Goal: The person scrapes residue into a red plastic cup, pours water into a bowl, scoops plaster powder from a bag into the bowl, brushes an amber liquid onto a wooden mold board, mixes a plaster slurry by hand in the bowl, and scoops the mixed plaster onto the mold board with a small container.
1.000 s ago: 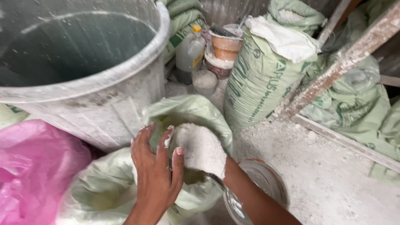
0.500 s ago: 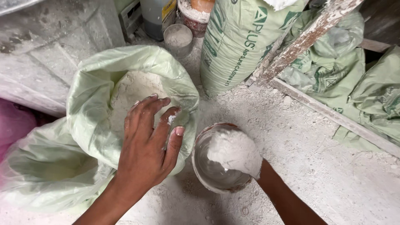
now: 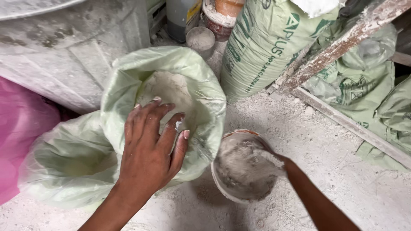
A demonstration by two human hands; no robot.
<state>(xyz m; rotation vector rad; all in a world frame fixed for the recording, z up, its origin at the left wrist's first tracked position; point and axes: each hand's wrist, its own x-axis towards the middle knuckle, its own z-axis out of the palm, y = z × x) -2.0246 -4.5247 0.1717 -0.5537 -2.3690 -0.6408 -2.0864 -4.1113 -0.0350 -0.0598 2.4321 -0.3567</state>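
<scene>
A: Green plastic bag (image 3: 201,92), mouth rolled open, pale powder (image 3: 169,92) inside. It sits on the dusty floor (image 3: 334,171), against the grey drum (image 3: 64,55) at top left.

B: Left hand (image 3: 150,149)?

A: Lying on the bag's near rim, palm down, fingers (image 3: 165,128) spread and loosely curled over the edge. White dust on the fingertips. Grip is apart, pressing the rim rather than clamped round anything.

B: Right hand (image 3: 274,157)?

A: Mostly hidden. Forearm comes up from the bottom right, and the hand is at the far rim of the bowl (image 3: 231,188). Looks like it is holding the rim, but powder blur covers the fingers, so I cannot tell the grip for sure.

B: Bowl position?

A: On the floor just right of the bag, touching or nearly touching it. Round, pale, orange-tinted rim, powder in it, blurred.

B: Surroundings?

A: Pink bag (image 3: 21,137) at the left edge beside the green one. Tall printed green sack (image 3: 265,47) upright behind the bowl. Small cup (image 3: 200,40) of powder at top centre, near a bottle (image 3: 182,17) and a tub (image 3: 222,19). Dusty wooden slat (image 3: 338,47) leaning diagonally at top right, more crumpled green sacks (image 3: 368,85) behind it.
</scene>
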